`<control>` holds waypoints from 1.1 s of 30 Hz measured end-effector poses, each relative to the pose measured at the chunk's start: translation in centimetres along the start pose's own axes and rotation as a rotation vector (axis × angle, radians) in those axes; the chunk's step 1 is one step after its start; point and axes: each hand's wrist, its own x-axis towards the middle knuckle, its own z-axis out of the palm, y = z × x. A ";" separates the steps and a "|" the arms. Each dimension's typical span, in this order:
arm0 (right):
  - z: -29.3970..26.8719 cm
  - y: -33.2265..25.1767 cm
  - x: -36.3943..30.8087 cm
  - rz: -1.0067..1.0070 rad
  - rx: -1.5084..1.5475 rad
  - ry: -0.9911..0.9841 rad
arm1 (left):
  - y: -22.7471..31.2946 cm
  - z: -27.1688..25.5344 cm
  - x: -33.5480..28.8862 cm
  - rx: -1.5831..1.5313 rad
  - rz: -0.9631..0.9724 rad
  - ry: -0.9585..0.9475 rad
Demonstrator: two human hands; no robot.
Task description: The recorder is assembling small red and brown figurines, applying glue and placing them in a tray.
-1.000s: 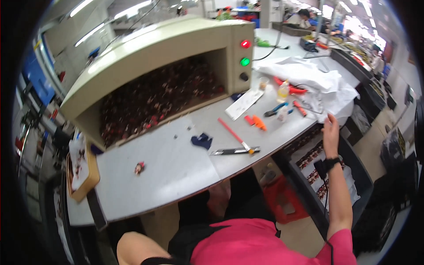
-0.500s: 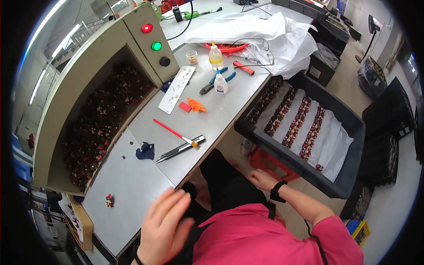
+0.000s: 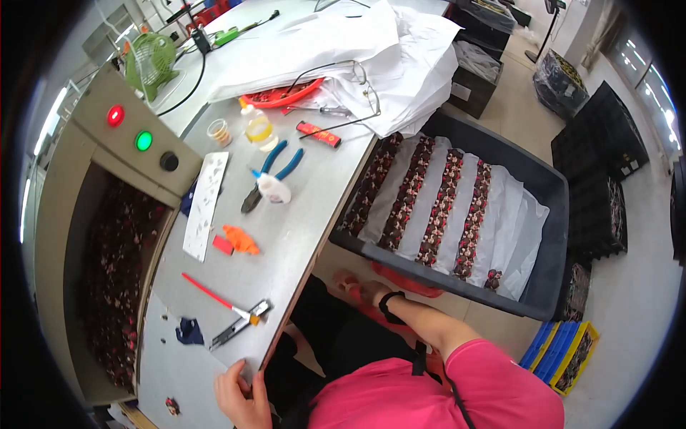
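Observation:
My left hand [image 3: 243,397] is at the near edge of the grey worktable [image 3: 286,243], thumb and forefinger apart, with nothing seen between them. A small red-and-dark figurine [image 3: 172,406] lies on the table to its left. Beyond the hand are a utility knife [image 3: 232,332] and a red-handled brush [image 3: 211,292] that crosses it. My right hand [image 3: 369,293] hangs low beside the table, close to a red stool [image 3: 407,280]; its fingers are too small and blurred to read. Above it stands a dark tray [image 3: 457,286] with rows of similar figurines on white sheets.
A cream machine [image 3: 78,143] filled with figurines stands left, its lamps lit red and green. Pliers [image 3: 275,171], a white bottle [image 3: 274,189], a yellow bottle [image 3: 257,127], an orange cloth [image 3: 240,240] and eyeglasses [image 3: 361,89] lie along the table. Blue and yellow crates [image 3: 561,354] stand right.
The view has turned to the right. My left hand has gone from raised above the table's edge down to that edge. My right hand hangs farther forward, below the tray.

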 end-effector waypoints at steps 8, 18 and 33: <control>1.4 1.8 6.2 0.003 0.260 0.228 | -1.1 1.0 0.2 0.049 0.208 0.074; 2.0 -0.5 11.5 -0.048 0.310 0.222 | -1.2 0.7 0.4 0.042 0.130 -0.002; 5.1 -2.6 15.5 -0.106 0.359 0.145 | -3.0 0.7 0.9 0.115 0.319 -0.041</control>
